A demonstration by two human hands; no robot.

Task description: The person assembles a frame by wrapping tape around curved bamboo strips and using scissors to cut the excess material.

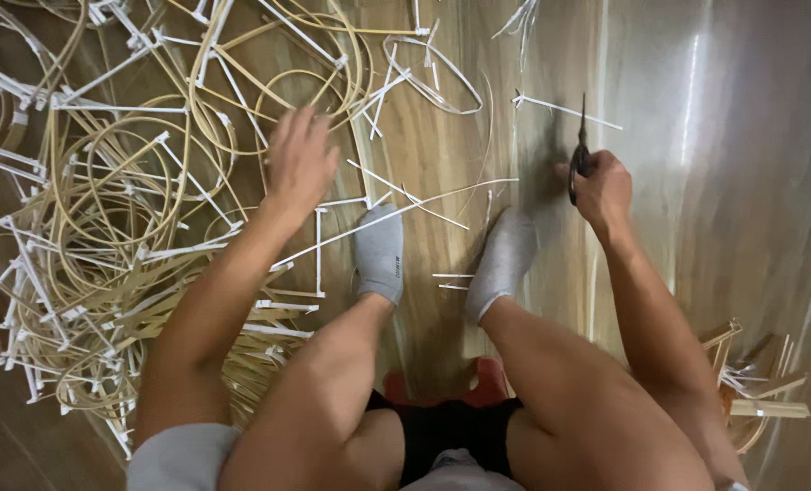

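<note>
Seemingly upright scissors [580, 150], tips away, right hand [603, 186]

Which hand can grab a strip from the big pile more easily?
Probably the left hand: it is open, right above the pile of strips. The right hand is off to the side, holding scissors.

Person wears grey ankle socks [380, 253], black shorts [449, 429], light grey short sleeve [180, 459]; arms and legs bare.

Single head-worn view looked steeply down from above the seated person, close over the knees, facing forward across the wooden floor [442, 136]; arms and socked feet filled the lower frame. No second view.
</note>
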